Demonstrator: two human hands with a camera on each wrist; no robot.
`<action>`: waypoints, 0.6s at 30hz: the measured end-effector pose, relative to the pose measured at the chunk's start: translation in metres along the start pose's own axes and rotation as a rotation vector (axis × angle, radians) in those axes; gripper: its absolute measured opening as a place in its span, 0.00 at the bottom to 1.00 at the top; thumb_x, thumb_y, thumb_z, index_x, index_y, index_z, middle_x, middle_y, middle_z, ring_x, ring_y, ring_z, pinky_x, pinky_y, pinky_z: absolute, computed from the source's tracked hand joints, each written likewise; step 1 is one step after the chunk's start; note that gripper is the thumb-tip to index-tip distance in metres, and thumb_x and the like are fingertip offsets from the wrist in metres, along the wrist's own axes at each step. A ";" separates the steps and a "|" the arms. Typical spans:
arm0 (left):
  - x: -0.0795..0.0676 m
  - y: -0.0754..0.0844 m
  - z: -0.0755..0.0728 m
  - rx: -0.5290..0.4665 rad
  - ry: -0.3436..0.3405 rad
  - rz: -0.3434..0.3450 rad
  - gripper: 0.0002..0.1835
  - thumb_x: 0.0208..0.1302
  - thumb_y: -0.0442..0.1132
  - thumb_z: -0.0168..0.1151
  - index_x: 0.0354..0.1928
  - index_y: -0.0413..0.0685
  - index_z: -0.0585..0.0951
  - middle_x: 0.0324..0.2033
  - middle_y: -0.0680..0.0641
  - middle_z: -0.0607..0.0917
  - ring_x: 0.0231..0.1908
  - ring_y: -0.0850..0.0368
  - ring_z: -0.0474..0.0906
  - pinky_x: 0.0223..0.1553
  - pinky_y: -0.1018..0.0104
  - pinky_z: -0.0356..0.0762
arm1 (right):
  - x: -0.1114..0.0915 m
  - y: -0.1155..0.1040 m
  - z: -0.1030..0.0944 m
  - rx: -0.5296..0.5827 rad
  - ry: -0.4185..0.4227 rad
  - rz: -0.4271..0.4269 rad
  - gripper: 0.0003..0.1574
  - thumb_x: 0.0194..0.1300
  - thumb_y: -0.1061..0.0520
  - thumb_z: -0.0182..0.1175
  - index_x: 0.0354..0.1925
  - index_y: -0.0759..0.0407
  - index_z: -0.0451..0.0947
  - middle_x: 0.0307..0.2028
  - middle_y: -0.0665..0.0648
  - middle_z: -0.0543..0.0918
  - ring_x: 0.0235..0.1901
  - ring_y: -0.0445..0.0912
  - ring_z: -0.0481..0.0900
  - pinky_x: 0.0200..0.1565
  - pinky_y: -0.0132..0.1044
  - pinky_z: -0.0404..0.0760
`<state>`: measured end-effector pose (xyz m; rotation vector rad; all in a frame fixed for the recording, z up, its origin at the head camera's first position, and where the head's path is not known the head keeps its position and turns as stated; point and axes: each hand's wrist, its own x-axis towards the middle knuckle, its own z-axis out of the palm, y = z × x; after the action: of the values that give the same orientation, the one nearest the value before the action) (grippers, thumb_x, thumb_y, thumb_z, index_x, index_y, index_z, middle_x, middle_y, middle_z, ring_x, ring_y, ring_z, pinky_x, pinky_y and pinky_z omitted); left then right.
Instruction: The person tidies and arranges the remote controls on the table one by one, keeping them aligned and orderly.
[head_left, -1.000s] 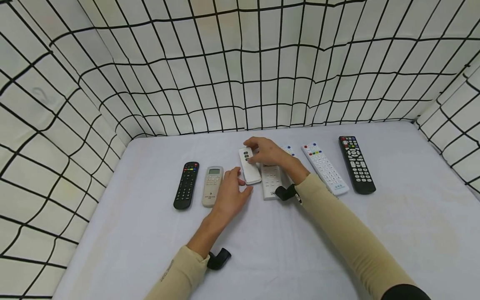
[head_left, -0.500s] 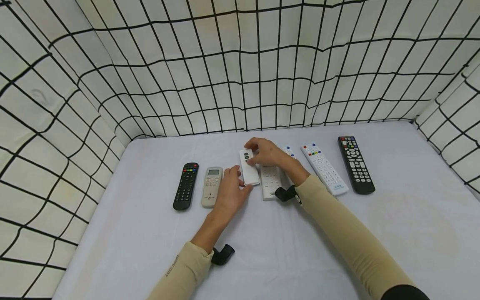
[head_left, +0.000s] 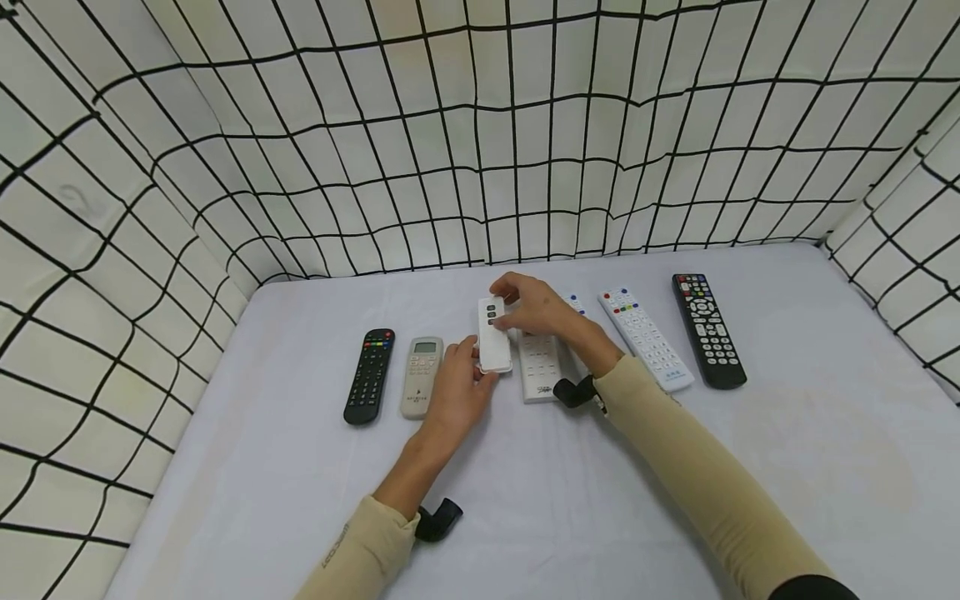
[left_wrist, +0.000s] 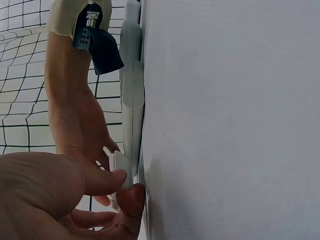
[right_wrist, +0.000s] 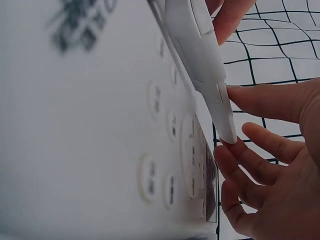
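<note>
A small white remote control (head_left: 493, 352) with a few dark buttons lies between my two hands in the head view. My right hand (head_left: 536, 307) pinches its far end; the right wrist view shows that thumb and fingertip on either side of the white remote's tip (right_wrist: 226, 117). At the near end, my left hand (head_left: 457, 390) holds the remote between thumb and fingers, as the left wrist view also shows. A white remote with grey-white keys (head_left: 540, 371) lies partly under my right hand. To the left of my left hand is a beige remote with a small screen (head_left: 422, 379).
A black remote (head_left: 369, 377) lies at the far left. To the right are a white remote with coloured keys (head_left: 647, 340), another mostly hidden white remote (head_left: 575, 303), and a black remote (head_left: 709, 332). Black netting (head_left: 513, 133) surrounds the white-covered table (head_left: 600, 508).
The small white remote has turned, its near end swinging left toward my left hand. My left fingers have come against that end. My right hand keeps its pinch.
</note>
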<state>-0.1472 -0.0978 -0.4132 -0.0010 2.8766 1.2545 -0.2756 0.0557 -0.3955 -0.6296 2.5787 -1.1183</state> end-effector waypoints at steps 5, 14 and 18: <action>-0.003 -0.002 -0.001 -0.047 0.007 0.019 0.33 0.69 0.28 0.66 0.73 0.33 0.68 0.56 0.37 0.77 0.42 0.54 0.77 0.43 0.67 0.79 | -0.004 -0.002 0.001 0.044 0.015 -0.006 0.35 0.64 0.58 0.72 0.67 0.60 0.73 0.63 0.62 0.79 0.64 0.55 0.78 0.65 0.50 0.79; -0.013 -0.007 -0.007 -0.069 0.018 -0.001 0.33 0.69 0.28 0.65 0.75 0.36 0.68 0.56 0.38 0.78 0.42 0.54 0.79 0.42 0.67 0.81 | -0.008 -0.003 0.007 0.107 0.019 -0.007 0.36 0.64 0.59 0.72 0.67 0.61 0.73 0.64 0.61 0.80 0.63 0.55 0.79 0.63 0.49 0.80; -0.016 -0.008 -0.010 -0.076 0.025 0.006 0.34 0.68 0.28 0.67 0.74 0.35 0.68 0.55 0.37 0.79 0.44 0.52 0.82 0.43 0.65 0.83 | -0.009 -0.003 0.008 0.118 0.015 0.011 0.37 0.64 0.58 0.73 0.68 0.61 0.74 0.64 0.61 0.80 0.63 0.55 0.80 0.62 0.49 0.80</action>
<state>-0.1308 -0.1105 -0.4116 -0.0091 2.8498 1.3735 -0.2633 0.0530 -0.3980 -0.5808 2.5029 -1.2655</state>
